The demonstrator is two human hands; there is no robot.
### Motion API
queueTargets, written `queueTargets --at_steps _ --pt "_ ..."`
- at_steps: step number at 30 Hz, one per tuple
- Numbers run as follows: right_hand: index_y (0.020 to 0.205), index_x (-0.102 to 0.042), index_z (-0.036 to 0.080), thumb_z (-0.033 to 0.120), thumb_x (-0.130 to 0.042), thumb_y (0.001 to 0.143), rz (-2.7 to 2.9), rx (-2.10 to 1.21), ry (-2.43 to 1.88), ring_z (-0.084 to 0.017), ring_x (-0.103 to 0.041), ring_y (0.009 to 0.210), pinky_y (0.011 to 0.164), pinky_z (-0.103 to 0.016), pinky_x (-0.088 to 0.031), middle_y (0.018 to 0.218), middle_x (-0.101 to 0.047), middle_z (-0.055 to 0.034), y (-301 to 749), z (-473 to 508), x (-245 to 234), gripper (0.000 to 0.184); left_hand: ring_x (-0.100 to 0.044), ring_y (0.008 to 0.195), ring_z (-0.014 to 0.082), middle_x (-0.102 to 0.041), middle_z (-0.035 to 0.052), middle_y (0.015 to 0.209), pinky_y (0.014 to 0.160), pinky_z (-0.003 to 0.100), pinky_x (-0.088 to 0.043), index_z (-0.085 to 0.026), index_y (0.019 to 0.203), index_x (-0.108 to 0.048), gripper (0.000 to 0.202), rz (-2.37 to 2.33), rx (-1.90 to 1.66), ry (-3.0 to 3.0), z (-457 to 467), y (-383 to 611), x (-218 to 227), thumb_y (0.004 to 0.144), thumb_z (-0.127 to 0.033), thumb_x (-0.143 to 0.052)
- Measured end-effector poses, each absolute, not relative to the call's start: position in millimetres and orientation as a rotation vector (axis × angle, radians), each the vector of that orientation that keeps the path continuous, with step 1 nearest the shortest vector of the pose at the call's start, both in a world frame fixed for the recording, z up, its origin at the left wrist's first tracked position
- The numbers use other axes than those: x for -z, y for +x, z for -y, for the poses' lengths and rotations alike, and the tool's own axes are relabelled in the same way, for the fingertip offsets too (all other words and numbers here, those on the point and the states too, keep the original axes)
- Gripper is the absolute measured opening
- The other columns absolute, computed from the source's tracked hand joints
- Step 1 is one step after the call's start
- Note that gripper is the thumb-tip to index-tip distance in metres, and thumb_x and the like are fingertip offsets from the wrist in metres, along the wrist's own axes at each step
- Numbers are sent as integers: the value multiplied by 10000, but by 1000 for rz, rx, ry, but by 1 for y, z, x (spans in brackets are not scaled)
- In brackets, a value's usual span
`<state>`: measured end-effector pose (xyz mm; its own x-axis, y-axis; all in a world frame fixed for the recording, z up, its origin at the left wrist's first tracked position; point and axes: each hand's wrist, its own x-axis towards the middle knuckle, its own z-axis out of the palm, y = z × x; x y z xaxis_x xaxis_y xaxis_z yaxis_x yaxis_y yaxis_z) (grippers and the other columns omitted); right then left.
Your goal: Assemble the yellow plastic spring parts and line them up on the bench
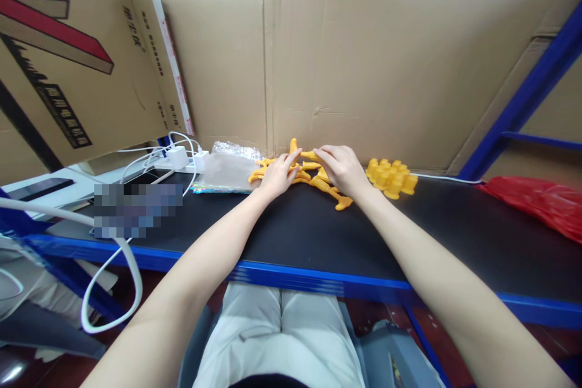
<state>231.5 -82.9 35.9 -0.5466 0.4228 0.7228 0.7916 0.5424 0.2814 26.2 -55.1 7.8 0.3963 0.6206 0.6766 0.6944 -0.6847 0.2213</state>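
Both my arms reach forward across a black bench top point(295, 236). My left hand point(278, 174) and my right hand point(342, 168) rest on a pile of long orange plastic parts point(318, 183) near the cardboard back wall. The fingers of both hands curl over the parts, and each hand seems to pinch one of them. An orange piece point(293, 145) sticks up between the two hands. To the right of my right hand lies a heap of short yellow cylinder-shaped parts point(391, 176), untouched.
A clear plastic bag point(227, 171) lies left of the pile. White chargers and cables point(178, 157) sit further left, with a dark phone point(39, 188). A red bag point(541, 203) lies at the right. Cardboard point(364, 66) walls the back; blue rack posts point(522, 100) stand right.
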Motion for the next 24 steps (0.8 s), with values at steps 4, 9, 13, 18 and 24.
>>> queueTargets --at_steps 4,9,13,18,24 --pt "1227 -522 123 198 -322 922 2199 808 -989 -224 -491 1093 941 -400 -320 1189 -566 -156 233 82 -35 372 -572 1003 192 -617 76 1116 875 323 -443 -217 1320 -409 434 1275 1147 -2476 50 25 -5 891 -276 -431" --pt "1170 -561 129 314 -383 907 2251 768 -1117 -236 -527 1025 970 -412 -261 1100 -616 -138 236 81 -31 368 -598 960 192 -651 53 1066 833 301 -449 -228 1170 -544 322 1308 1095 -2452 46 23 -4 857 -255 -476" --pt "1124 -588 135 390 -401 895 2313 708 -1144 -235 -551 942 940 -395 -258 1004 -647 -125 234 83 -30 390 -597 980 190 -647 50 1089 834 295 -448 -238 1125 -568 291 1242 1083 -2493 48 24 -5 848 -238 -480" --pt "1060 -604 137 379 -429 887 2341 655 -1262 -245 -560 933 901 -389 -255 991 -655 -131 229 84 -31 345 -598 986 188 -649 62 1075 846 298 -444 -232 1113 -578 295 1228 1049 -2514 52 27 -8 829 -210 -501" --pt "1028 -577 129 310 -461 875 2343 701 -1332 -244 -566 929 869 -357 -261 978 -655 -119 227 85 -32 265 -612 951 205 -666 49 1036 805 295 -451 -244 1107 -595 299 1333 981 -2490 56 30 -10 818 -257 -521"
